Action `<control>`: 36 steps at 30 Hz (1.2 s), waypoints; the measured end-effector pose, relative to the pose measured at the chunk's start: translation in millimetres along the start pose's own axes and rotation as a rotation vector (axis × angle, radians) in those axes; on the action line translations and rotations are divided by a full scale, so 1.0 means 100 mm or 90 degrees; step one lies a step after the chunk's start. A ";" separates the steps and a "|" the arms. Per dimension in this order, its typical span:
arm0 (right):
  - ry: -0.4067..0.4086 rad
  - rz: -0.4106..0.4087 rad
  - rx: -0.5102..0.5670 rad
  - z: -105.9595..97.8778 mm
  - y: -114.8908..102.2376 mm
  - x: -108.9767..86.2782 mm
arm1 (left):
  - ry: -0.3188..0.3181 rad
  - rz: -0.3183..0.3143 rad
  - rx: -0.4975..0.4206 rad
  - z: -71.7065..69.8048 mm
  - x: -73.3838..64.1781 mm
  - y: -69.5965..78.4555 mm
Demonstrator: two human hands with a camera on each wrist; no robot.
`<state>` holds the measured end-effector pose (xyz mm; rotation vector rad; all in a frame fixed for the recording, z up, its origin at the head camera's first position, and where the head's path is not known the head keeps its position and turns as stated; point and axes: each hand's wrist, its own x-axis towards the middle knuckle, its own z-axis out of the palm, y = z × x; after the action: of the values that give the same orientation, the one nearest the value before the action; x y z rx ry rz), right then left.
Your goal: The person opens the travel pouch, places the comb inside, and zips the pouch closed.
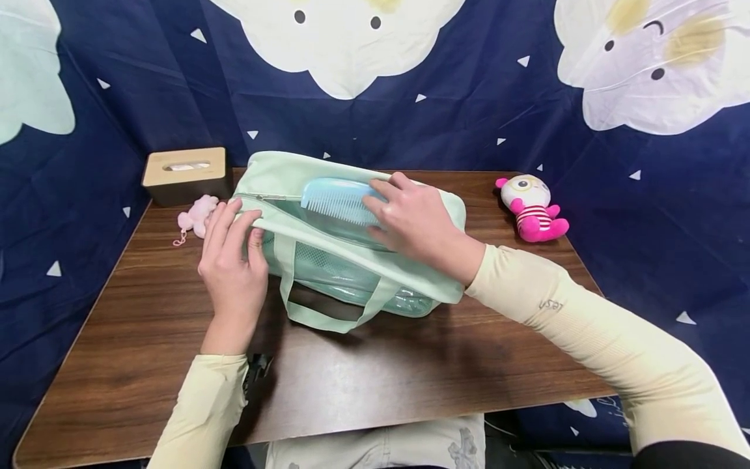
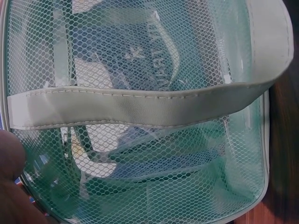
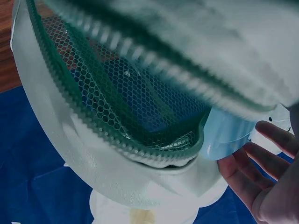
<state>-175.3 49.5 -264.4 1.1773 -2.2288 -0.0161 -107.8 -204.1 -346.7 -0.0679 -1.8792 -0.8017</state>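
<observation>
A mint-green bag (image 1: 346,257) with clear and mesh sides and a strap handle stands on the table, its zipped top gaping. My left hand (image 1: 230,264) grips the bag's left end near the zipper, thumb toward the front side. The left wrist view has the mesh side and handle (image 2: 140,107) close up, with part of the left hand (image 2: 16,186) at the corner. At the opening, my right hand (image 1: 404,212) holds a light-blue comb (image 1: 336,198), teeth downward. From the right wrist, the comb (image 3: 226,135) shows between the fingers and the zipper edge; its far end is hidden.
Behind the bag at left stands a tissue box (image 1: 187,172) with a wooden lid. A small pink plush (image 1: 199,215) lies beside the left hand. Toward the right back edge sits a pink and white plush doll (image 1: 532,208). Dark blue cloth (image 1: 480,143) hangs around the wooden table (image 1: 146,365).
</observation>
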 end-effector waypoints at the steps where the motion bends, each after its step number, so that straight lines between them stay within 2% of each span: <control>1: 0.001 0.001 0.002 0.00 0.00 0.00 | 0.000 0.001 0.000 0.00 0.00 0.00; 10: -0.038 -0.015 0.024 0.04 -0.02 0.05 | 0.011 -0.005 0.000 -0.05 -0.02 0.00; 14: -0.039 -0.009 0.025 0.04 -0.02 0.06 | 0.009 -0.001 -0.002 -0.05 -0.03 0.01; 21: -0.030 0.019 0.055 0.02 0.02 0.09 | 0.018 0.000 -0.002 -0.05 -0.03 0.03; 24: -0.034 0.047 0.095 0.01 0.02 0.14 | 0.023 0.002 -0.005 -0.05 -0.02 0.03; 26: -0.073 0.082 0.141 -0.02 0.01 0.22 | 0.025 0.002 -0.007 -0.05 -0.02 0.03; 29: -0.163 0.142 0.224 -0.06 -0.01 0.39 | 0.025 0.001 -0.007 -0.06 -0.02 0.03; 31: -0.222 0.165 0.275 -0.05 -0.03 0.51 | 0.024 0.000 -0.007 -0.05 -0.02 0.03; 36: -0.277 0.180 0.383 0.10 -0.08 0.75 | 0.011 0.000 -0.008 -0.03 -0.05 0.02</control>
<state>-206.2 -14.2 -236.6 1.2222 -2.8881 0.6023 -101.9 -202.8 -348.8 -0.0682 -1.8579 -0.8121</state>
